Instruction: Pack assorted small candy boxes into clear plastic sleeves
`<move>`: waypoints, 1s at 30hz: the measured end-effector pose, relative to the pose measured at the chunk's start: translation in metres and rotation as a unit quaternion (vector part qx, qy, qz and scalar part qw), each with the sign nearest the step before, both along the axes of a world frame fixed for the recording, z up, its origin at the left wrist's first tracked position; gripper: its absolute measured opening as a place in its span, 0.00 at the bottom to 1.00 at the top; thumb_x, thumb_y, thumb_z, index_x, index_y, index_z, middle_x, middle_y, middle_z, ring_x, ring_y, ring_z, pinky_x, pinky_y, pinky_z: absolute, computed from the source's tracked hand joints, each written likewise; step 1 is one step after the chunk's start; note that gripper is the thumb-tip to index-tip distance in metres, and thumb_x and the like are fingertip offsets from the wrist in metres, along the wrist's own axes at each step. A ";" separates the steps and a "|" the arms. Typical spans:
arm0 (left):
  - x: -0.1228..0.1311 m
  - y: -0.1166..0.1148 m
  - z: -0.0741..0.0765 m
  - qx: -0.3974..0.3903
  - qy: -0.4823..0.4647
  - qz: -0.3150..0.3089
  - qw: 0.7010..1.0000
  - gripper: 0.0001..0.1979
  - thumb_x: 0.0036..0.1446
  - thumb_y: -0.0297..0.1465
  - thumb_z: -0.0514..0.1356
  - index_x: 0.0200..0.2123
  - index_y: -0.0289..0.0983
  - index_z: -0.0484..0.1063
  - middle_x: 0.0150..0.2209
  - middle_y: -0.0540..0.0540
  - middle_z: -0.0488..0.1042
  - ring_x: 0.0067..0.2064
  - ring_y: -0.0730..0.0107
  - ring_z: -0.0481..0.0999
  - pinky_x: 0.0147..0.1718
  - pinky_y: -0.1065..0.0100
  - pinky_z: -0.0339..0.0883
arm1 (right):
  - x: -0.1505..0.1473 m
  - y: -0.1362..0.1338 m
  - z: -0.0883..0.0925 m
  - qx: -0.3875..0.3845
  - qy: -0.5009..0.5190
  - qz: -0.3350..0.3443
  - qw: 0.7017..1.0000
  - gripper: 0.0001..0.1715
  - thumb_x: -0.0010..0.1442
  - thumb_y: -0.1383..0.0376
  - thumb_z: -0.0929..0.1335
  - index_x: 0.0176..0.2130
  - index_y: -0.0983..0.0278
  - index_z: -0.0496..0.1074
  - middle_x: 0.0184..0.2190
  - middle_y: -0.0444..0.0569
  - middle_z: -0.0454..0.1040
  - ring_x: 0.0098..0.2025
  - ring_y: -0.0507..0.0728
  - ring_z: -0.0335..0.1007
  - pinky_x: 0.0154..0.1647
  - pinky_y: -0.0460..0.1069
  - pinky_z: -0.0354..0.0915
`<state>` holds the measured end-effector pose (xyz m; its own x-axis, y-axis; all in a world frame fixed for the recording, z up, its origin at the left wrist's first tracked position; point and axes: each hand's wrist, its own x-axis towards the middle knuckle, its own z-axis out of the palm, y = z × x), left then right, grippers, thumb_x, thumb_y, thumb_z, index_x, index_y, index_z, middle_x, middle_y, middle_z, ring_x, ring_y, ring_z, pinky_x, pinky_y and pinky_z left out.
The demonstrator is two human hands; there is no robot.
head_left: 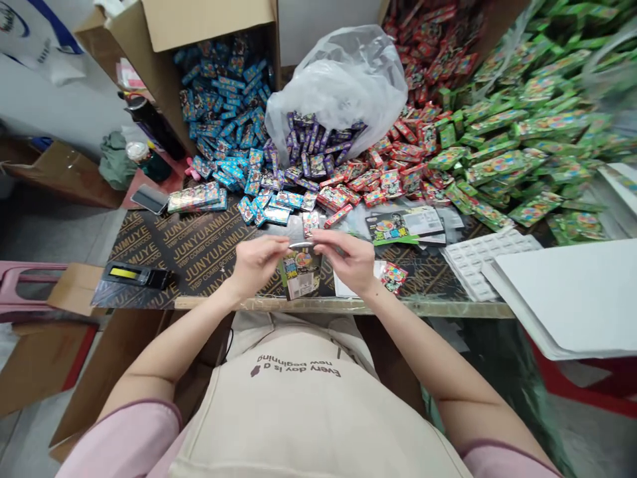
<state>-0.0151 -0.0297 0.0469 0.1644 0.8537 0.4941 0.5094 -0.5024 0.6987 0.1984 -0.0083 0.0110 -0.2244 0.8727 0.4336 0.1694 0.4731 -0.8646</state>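
Pale, plain wall [92, 103] far left, another pale stretch [326, 14] far centre. Grey floor [70, 431] near left, seams visible, darker far left. Work surface [194, 262]: dark printed plywood, pale near edge. Pink plastic stool [32, 271] at left, red plastic furniture [572, 382] near right. Indoor light, fairly even.

Head camera looked down on bench [194, 265]

The single view came from the person's head, facing forward and steeply down. The apron [318, 418] sat nearest, along the bottom; the left hand [259, 262] and right hand [353, 259] showed slightly farther off, near centre; packets [229, 109] lay beyond, toward the top.
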 end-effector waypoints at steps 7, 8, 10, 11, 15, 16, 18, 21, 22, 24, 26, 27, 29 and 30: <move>-0.073 -0.001 -0.071 -0.152 -0.249 0.298 0.909 0.16 0.45 0.39 0.68 0.33 0.33 0.74 0.29 0.48 0.78 0.29 0.73 0.77 0.31 0.69 0.72 | -0.034 0.041 -0.058 -0.121 -0.167 0.102 0.973 0.32 0.59 0.53 0.68 0.58 0.64 0.65 0.32 0.48 0.75 0.33 0.57 0.72 0.36 0.52 0.68; -0.080 -0.008 -0.086 -0.183 -0.250 0.314 0.897 0.18 0.45 0.40 0.68 0.34 0.33 0.73 0.28 0.49 0.77 0.28 0.74 0.76 0.30 0.70 0.71 | -0.040 0.050 -0.064 -0.092 -0.218 0.086 0.968 0.29 0.61 0.54 0.67 0.57 0.66 0.66 0.34 0.50 0.74 0.36 0.58 0.71 0.39 0.53 0.67; -0.090 -0.025 -0.110 -0.219 -0.232 0.330 0.888 0.17 0.46 0.41 0.68 0.33 0.33 0.72 0.26 0.51 0.76 0.27 0.75 0.75 0.29 0.71 0.69 | -0.055 0.070 -0.069 -0.014 -0.331 0.027 0.943 0.27 0.61 0.55 0.67 0.55 0.68 0.68 0.42 0.58 0.72 0.45 0.63 0.68 0.46 0.56 0.63; -0.094 -0.034 -0.118 -0.229 -0.223 0.331 0.888 0.16 0.45 0.39 0.68 0.32 0.34 0.72 0.25 0.52 0.75 0.26 0.76 0.74 0.28 0.72 0.67 | -0.064 0.081 -0.070 0.021 -0.389 0.005 0.921 0.26 0.61 0.56 0.67 0.53 0.69 0.69 0.45 0.61 0.71 0.49 0.65 0.65 0.48 0.57 0.61; -0.104 -0.050 -0.123 -0.191 -0.137 0.348 0.908 0.13 0.41 0.33 0.72 0.30 0.37 0.74 0.25 0.52 0.74 0.30 0.73 0.72 0.30 0.71 0.63 | -0.089 0.117 -0.074 0.071 -0.548 0.024 0.833 0.20 0.62 0.62 0.66 0.49 0.74 0.69 0.46 0.67 0.69 0.50 0.68 0.63 0.47 0.56 0.58; -0.106 -0.048 -0.120 -0.166 -0.108 0.351 0.915 0.13 0.41 0.33 0.71 0.31 0.37 0.75 0.27 0.51 0.74 0.32 0.71 0.72 0.31 0.70 0.64 | -0.091 0.122 -0.076 0.068 -0.559 0.038 0.825 0.17 0.63 0.65 0.65 0.48 0.75 0.69 0.46 0.67 0.69 0.48 0.67 0.65 0.46 0.55 0.59; -0.104 -0.039 -0.112 -0.140 -0.078 0.342 0.926 0.12 0.45 0.35 0.69 0.34 0.37 0.76 0.31 0.48 0.75 0.35 0.69 0.73 0.34 0.69 0.65 | -0.088 0.127 -0.076 0.054 -0.562 0.054 0.823 0.15 0.64 0.72 0.60 0.46 0.77 0.70 0.43 0.68 0.71 0.43 0.64 0.69 0.42 0.52 0.59; -0.086 -0.013 -0.099 -0.211 -0.146 0.287 0.923 0.15 0.47 0.38 0.67 0.35 0.35 0.76 0.33 0.46 0.77 0.33 0.70 0.74 0.33 0.69 0.67 | -0.075 0.121 -0.070 0.041 -0.548 0.028 0.835 0.18 0.64 0.73 0.57 0.45 0.78 0.71 0.40 0.66 0.73 0.39 0.61 0.71 0.38 0.51 0.60; -0.076 -0.003 -0.095 -0.248 -0.186 0.262 0.914 0.16 0.45 0.40 0.67 0.35 0.34 0.76 0.34 0.45 0.78 0.33 0.70 0.75 0.33 0.68 0.68 | -0.070 0.115 -0.066 0.029 -0.514 0.010 0.857 0.18 0.64 0.71 0.57 0.44 0.76 0.72 0.39 0.64 0.75 0.38 0.61 0.72 0.37 0.50 0.61; -0.052 0.016 -0.086 -0.316 -0.274 0.198 0.887 0.20 0.43 0.42 0.68 0.36 0.34 0.77 0.34 0.44 0.79 0.33 0.69 0.76 0.31 0.69 0.69 | -0.061 0.097 -0.057 -0.032 -0.384 0.010 0.923 0.19 0.65 0.64 0.58 0.40 0.72 0.74 0.32 0.57 0.76 0.33 0.59 0.73 0.35 0.50 0.64; -0.028 0.030 -0.077 -0.361 -0.353 0.133 0.853 0.22 0.41 0.44 0.68 0.34 0.34 0.77 0.31 0.46 0.78 0.31 0.71 0.75 0.28 0.71 0.68 | -0.053 0.074 -0.049 -0.130 -0.220 0.080 0.964 0.22 0.65 0.57 0.59 0.37 0.69 0.75 0.23 0.49 0.75 0.26 0.56 0.72 0.31 0.49 0.66; -0.018 0.035 -0.073 -0.377 -0.382 0.107 0.837 0.21 0.40 0.45 0.69 0.32 0.34 0.77 0.29 0.47 0.78 0.29 0.72 0.74 0.26 0.72 0.66 | -0.049 0.063 -0.044 -0.168 -0.158 0.113 0.966 0.23 0.65 0.54 0.60 0.36 0.68 0.75 0.21 0.46 0.74 0.23 0.55 0.71 0.29 0.49 0.67; -0.004 0.041 -0.067 -0.398 -0.416 0.076 0.814 0.20 0.37 0.44 0.71 0.26 0.33 0.75 0.24 0.49 0.75 0.24 0.76 0.70 0.23 0.74 0.62 | -0.040 0.043 -0.036 -0.176 -0.096 0.110 0.973 0.25 0.61 0.49 0.63 0.42 0.67 0.74 0.26 0.48 0.77 0.27 0.56 0.74 0.32 0.51 0.70; 0.002 0.042 -0.066 -0.406 -0.420 0.070 0.809 0.19 0.36 0.43 0.71 0.24 0.33 0.75 0.22 0.49 0.74 0.22 0.77 0.68 0.22 0.74 0.60 | -0.035 0.035 -0.032 -0.145 -0.097 0.080 0.981 0.29 0.58 0.47 0.66 0.47 0.66 0.73 0.34 0.52 0.78 0.34 0.58 0.76 0.38 0.53 0.70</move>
